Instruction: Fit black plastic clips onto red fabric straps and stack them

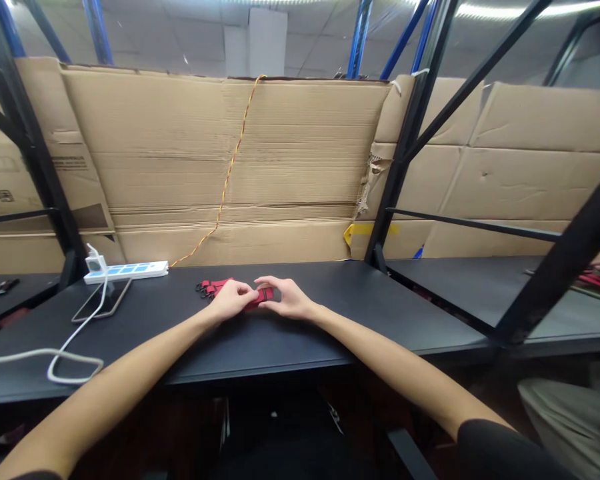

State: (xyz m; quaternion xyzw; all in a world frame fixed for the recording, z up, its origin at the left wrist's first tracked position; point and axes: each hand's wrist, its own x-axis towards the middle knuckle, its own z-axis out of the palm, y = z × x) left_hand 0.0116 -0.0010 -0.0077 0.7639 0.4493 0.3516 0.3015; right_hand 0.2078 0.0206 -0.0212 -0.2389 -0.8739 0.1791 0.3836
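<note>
We are holding a red strap [266,294] with a black fitting just above the black tabletop [320,337], near the middle of its width; whether its underside is touching the surface, we cannot tell. Our left hand [231,300] is pinching the strap between thumb and forefinger. Our right hand [293,300] is curving around its other end, thumb and forefinger standing apart with the strap lying between them; we cannot tell whether the thumb is touching it. Our two hands are facing each other, close together.

Just beyond our left hand, more red straps [213,287] are lying in a small bunch, their black clips pointing leftward.

Farther left, a white power strip [153,269] is resting along the back of the tabletop, with a white plug [94,263] sitting at its left end. A white cable [75,359] is looping toward the front edge, crossing a flat, phone-like device [120,300].

Behind everything, a cardboard panel [300,147] is standing upright, and a red-and-yellow twisted cord [234,157] is hanging down it toward the power strip. Black metal posts [407,127] are framing the workspace.
</note>
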